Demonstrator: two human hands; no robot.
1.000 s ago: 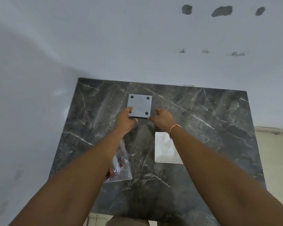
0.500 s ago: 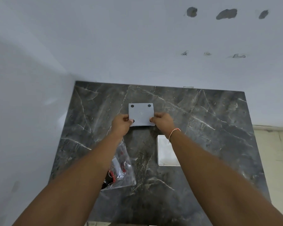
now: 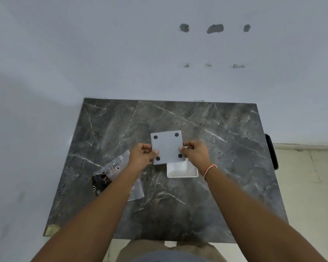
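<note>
A grey square plate [image 3: 167,147] with a black round pad near each corner is held up above the dark marble table [image 3: 225,148]. My left hand [image 3: 142,156] grips its left edge with curled fingers. Its right edge is pinched by my right hand [image 3: 195,153], which wears an orange thread on the wrist. The plate's lower edge overlaps my view of a white square tray [image 3: 182,170] lying on the table just below it.
A clear plastic bag [image 3: 114,173] with small dark and red parts lies on the table under my left forearm. White walls close the table's back and left sides. A black object [image 3: 271,150] sits at the table's right edge, with pale floor beyond.
Both hands have taken the grey plate off the table's far middle and drawn it toward me, so it now hangs over the white tray's far edge.
</note>
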